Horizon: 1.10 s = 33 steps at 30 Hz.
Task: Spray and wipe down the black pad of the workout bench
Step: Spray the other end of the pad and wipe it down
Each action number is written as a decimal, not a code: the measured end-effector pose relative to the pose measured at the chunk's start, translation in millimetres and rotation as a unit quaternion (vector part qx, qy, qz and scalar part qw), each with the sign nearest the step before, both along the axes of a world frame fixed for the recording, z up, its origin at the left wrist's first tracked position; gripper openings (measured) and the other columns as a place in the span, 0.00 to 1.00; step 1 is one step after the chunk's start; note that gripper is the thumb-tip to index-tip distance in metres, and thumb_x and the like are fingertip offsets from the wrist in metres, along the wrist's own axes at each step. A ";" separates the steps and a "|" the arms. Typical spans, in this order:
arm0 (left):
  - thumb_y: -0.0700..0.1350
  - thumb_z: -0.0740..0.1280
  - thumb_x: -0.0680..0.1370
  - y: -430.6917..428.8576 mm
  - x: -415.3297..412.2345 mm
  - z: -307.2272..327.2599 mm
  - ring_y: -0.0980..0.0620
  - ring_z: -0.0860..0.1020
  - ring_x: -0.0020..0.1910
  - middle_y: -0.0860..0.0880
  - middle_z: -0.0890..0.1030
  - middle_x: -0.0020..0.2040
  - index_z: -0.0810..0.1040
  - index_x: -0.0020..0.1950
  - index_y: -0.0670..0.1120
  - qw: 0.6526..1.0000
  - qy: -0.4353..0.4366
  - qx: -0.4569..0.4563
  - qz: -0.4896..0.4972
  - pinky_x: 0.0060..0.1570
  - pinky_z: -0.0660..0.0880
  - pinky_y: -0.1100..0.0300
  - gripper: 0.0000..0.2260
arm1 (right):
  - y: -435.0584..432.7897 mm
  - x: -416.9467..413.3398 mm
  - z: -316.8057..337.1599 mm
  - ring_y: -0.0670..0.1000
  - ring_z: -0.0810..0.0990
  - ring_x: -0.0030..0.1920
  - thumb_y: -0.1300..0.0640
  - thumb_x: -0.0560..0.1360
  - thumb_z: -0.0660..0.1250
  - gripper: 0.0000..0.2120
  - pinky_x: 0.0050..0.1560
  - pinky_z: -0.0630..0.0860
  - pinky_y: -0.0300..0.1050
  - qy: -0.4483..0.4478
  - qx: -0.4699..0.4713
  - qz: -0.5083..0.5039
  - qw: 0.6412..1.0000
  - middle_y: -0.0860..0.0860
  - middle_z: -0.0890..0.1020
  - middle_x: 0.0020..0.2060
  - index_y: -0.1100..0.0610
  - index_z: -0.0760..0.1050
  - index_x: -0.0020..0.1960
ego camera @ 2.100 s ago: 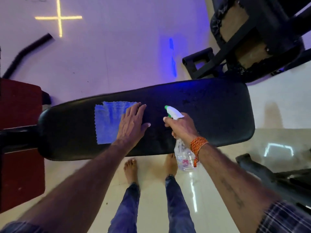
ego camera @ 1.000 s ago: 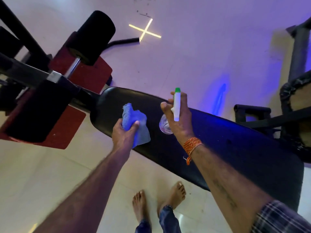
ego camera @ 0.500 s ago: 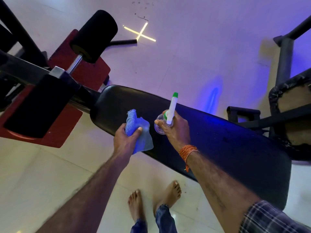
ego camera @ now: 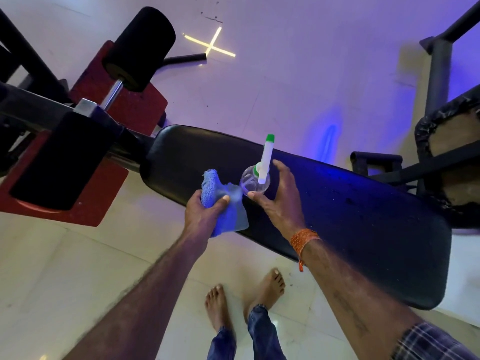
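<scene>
The black pad (ego camera: 350, 216) of the workout bench runs from upper left to lower right. A clear spray bottle (ego camera: 255, 181) with a white and green nozzle stands upright on the pad near its left end. My right hand (ego camera: 279, 201) is spread around the bottle. Its thumb touches the bottle's near side and its fingers lie straight just right of it. My left hand (ego camera: 201, 213) grips a bunched blue cloth (ego camera: 223, 203) just left of the bottle, over the pad's near edge.
The bench's black frame with a foam roller (ego camera: 140, 48) and red plates (ego camera: 65, 201) stands at left. Another worn bench (ego camera: 446, 152) with a black frame is at right. My bare feet (ego camera: 244, 300) stand on the pale tiled floor below the pad.
My right hand set the bottle upright on the pad and loosened its fingers around it. My left hand lifted and bunched the cloth, which lay flat two seconds ago.
</scene>
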State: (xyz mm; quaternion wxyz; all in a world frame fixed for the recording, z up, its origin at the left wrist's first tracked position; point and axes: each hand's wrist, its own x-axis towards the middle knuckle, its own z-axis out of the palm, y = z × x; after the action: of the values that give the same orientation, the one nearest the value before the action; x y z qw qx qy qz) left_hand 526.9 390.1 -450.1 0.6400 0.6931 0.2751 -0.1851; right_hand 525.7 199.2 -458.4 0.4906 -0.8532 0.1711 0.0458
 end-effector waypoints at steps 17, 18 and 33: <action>0.43 0.67 0.84 -91.9 -50.3 3.2 0.48 0.84 0.52 0.43 0.85 0.57 0.77 0.63 0.42 0.974 0.071 -0.152 -0.155 0.54 0.81 0.49 0.09 | -77.0 -96.4 6.5 0.53 0.86 0.47 0.51 0.79 0.70 0.08 0.52 0.83 0.56 0.085 0.176 -0.192 0.962 0.53 0.88 0.47 0.55 0.82 0.54; 0.40 0.67 0.83 -102.4 -49.8 2.6 0.49 0.84 0.50 0.43 0.85 0.55 0.76 0.61 0.42 0.974 0.059 -0.135 -0.175 0.52 0.81 0.51 0.07 | -86.1 -97.6 6.7 0.55 0.86 0.48 0.49 0.78 0.69 0.10 0.52 0.82 0.57 0.074 0.152 -0.193 0.967 0.52 0.88 0.47 0.55 0.81 0.54; 0.35 0.68 0.78 -362.8 -18.6 -13.5 0.49 0.81 0.48 0.52 0.80 0.55 0.69 0.75 0.52 0.852 -0.125 0.058 -0.506 0.49 0.78 0.56 0.27 | -329.1 -131.9 -21.0 0.53 0.82 0.57 0.59 0.83 0.66 0.10 0.53 0.79 0.41 0.036 -0.102 -0.310 0.944 0.52 0.82 0.57 0.56 0.75 0.64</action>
State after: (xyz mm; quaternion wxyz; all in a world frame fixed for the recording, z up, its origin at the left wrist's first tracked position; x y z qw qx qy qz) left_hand 508.3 27.3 -463.6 0.4457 0.7896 -0.1856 -0.3788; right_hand 393.9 -129.9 -479.4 0.3847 -0.8009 0.4488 -0.0955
